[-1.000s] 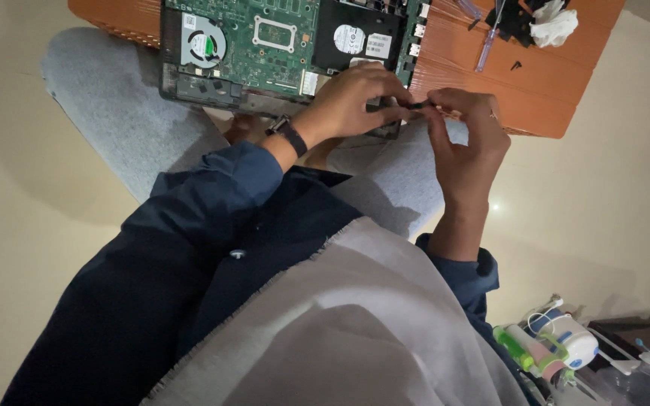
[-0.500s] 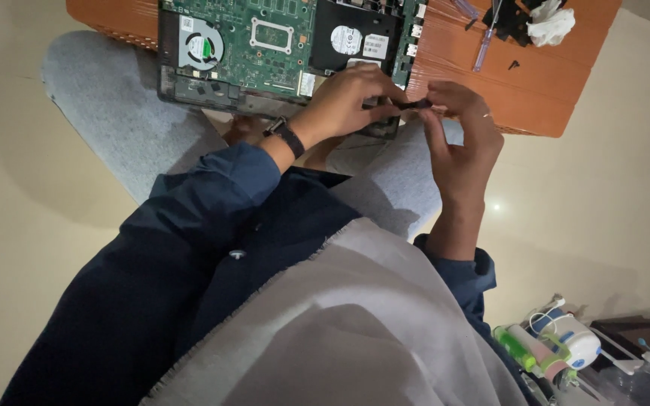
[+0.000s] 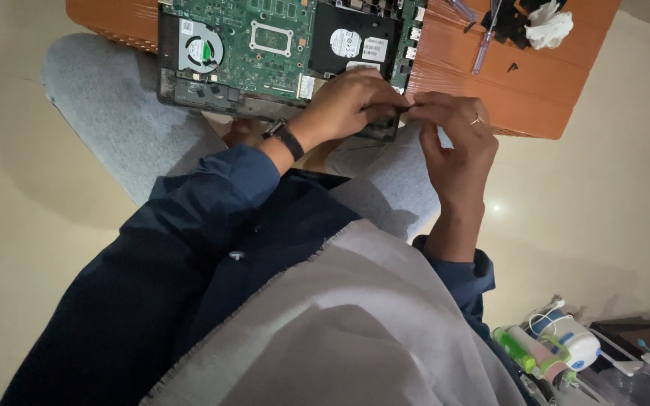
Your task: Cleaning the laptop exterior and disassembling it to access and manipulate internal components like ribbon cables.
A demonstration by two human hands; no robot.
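An opened laptop (image 3: 265,53) lies on a low orange table (image 3: 490,98), its green circuit board, round fan (image 3: 199,51) and black hard drive (image 3: 355,41) exposed. My left hand (image 3: 347,105) rests on the laptop's near right corner, fingers curled around a small dark part (image 3: 385,120) at the edge. My right hand (image 3: 453,143) meets it from the right, its fingertips pinching the same small part. A dark band circles my left wrist, and a ring sits on my right hand. What exactly the part is stays hidden by my fingers.
A screwdriver (image 3: 483,49), small dark bits and a crumpled white cloth (image 3: 549,26) lie on the table's far right. Bottles and tubes (image 3: 558,346) stand on the pale floor at lower right. My grey-clad knees sit under the table's edge.
The view has shifted slightly; both hands stay together at the laptop's corner, with only small finger movements on the dark part.
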